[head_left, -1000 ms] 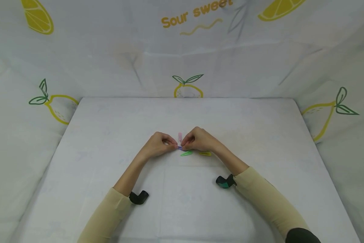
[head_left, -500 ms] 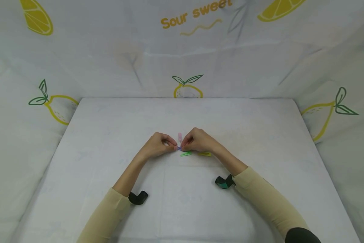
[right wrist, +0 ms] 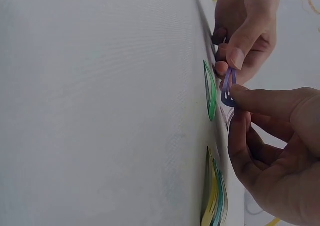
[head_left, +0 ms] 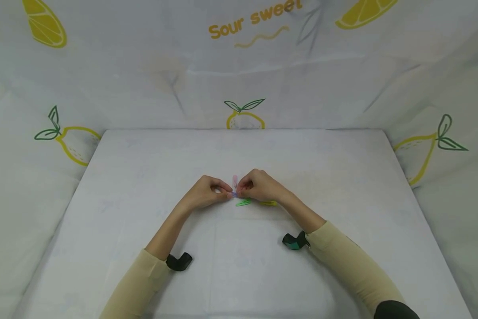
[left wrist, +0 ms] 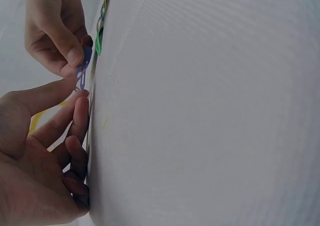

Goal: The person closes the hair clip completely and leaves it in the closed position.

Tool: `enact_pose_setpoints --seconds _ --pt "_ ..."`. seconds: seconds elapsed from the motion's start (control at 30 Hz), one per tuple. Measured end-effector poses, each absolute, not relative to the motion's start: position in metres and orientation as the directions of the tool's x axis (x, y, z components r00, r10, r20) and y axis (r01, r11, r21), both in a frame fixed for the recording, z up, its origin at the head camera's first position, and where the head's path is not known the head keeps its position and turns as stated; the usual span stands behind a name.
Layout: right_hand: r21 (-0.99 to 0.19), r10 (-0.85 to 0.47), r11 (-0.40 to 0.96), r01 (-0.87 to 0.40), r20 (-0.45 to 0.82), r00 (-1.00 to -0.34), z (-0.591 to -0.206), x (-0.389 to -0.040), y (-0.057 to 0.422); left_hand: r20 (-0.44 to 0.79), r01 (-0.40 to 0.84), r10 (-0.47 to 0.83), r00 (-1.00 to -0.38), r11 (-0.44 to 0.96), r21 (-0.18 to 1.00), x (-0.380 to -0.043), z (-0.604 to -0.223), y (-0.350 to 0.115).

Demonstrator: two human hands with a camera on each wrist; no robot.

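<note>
Both hands meet at one small purple snap hair clip (right wrist: pixel 228 87), a flat, slotted oval of metal. The right hand (head_left: pixel 258 186) pinches one end of it between thumb and forefinger; the left hand (head_left: pixel 205 192) pinches the other end with its thumb and fingertips (left wrist: pixel 81 95), the remaining fingers curled under. In the head view the purple clip is only a speck between the knuckles, and whether it is snapped open or closed cannot be told from any view. It is held just above the white cloth-covered table (head_left: pixel 342 177), near the table's middle.

Just beyond the purple clip lies a pale pink hair clip (head_left: pixel 235 179), half hidden by the fingers. Just on the person's side of the purple clip lies a green snap hair clip (head_left: pixel 243 203) flat on the cloth, and a little to the right of that a yellow hair clip (head_left: pixel 269 203), partly covered by the right wrist; the right wrist view shows a teal edge against the yellow one, too squeezed to say if that is a further clip.

Beige sleeves (head_left: pixel 350 261) cover both forearms, each with a dark wrist mount (head_left: pixel 178 261) beside it. A white lemon-printed backdrop (head_left: pixel 244 116) stands around the table.
</note>
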State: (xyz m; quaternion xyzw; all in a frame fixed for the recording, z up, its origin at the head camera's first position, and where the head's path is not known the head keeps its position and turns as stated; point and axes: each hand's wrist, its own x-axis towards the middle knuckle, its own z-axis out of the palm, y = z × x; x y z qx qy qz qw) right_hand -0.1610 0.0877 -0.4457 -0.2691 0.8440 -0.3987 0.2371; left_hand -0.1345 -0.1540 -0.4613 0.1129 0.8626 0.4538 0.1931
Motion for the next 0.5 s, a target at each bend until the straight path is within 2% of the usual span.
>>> enact_pose_setpoints --seconds 0.5 --pt "-0.809 -0.630 0.501 -0.308 -0.097 -0.770 -0.4441 -0.1569 0.0925 -0.164 0.061 0.356 -0.920 0.544 0.837 -0.1324 -0.4590 -0.1536"
